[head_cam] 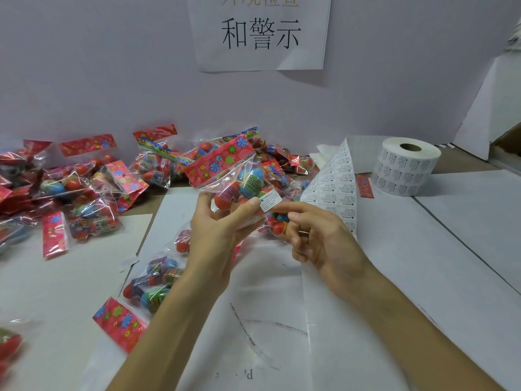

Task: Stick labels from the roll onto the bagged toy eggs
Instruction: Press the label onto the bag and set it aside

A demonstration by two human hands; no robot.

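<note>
My left hand [217, 232] grips a clear bag of toy eggs [239, 179] with a red flowered header, held up above the table's middle. A small white warning label [270, 199] lies on the bag's lower right, next to my left thumb tip. My right hand [318, 235] is just right of the bag, index finger stretched toward the label, the other fingers curled and holding nothing. The label roll [403, 167] stands at the back right, and its unrolled strip of labels [332, 187] trails down behind my right hand.
A pile of bagged eggs [73, 187] covers the back left of the table, with more bags behind the held one. Another bag [146, 289] lies under my left forearm. White paper sheets [423, 263] cover the table. A sign hangs on the wall [259, 32].
</note>
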